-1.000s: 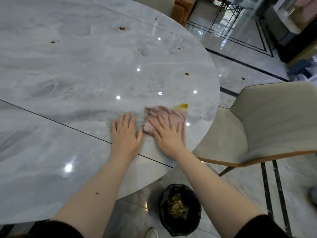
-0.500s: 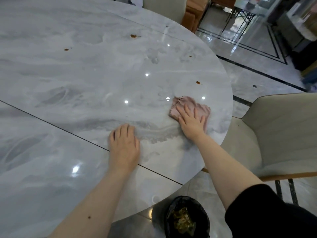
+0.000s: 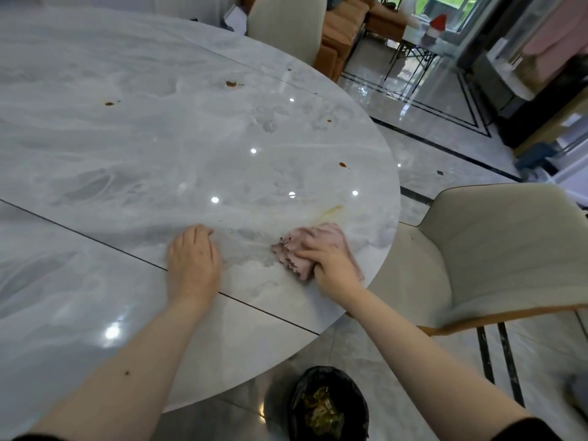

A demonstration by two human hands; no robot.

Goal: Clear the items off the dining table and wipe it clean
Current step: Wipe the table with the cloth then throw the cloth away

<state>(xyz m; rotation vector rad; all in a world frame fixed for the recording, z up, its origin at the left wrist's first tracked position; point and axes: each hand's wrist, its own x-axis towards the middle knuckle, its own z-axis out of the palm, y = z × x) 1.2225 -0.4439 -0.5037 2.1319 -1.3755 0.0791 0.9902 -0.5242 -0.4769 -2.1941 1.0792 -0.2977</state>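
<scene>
A: Item one, far left?

B: Dining table (image 3: 95, 154), round, grey marbled top, glossy with ceiling-light reflections. A dark seam line crosses it diagonally from the left edge toward the near rim.

A: Marks on it?

B: Small brown spots: one upper left (image 3: 109, 103), one further back (image 3: 231, 84), one near the right rim (image 3: 342, 165). A yellowish smear (image 3: 331, 210) lies just beyond the cloth.

A: Next, the hands.

B: Left hand (image 3: 194, 259), palm down on the tabletop, resting across the seam; fingers bent at the tips, holding nothing. Right hand (image 3: 331, 265), near the table's right rim, pressed down on a pink cloth (image 3: 292, 253). Its fingers lie over the cloth; whether they curl to grip it or simply press flat, I cannot tell, as the hand is motion-blurred.

A: Location of the cloth?

B: On the tabletop, under and around the right hand, bunched, its frayed edge showing to the hand's left. Well apart from the left hand.

A: Below the table?

B: Bin (image 3: 331, 405) with a black liner on the floor between the forearms, yellowish scraps inside.

A: Right side?

B: Cream upholstered chair (image 3: 496, 249) with a tan trim, just beside the rim. A second cream chair (image 3: 286, 27) stands at the far edge. Glossy tiled floor (image 3: 445, 148) with dark border lines.
</scene>
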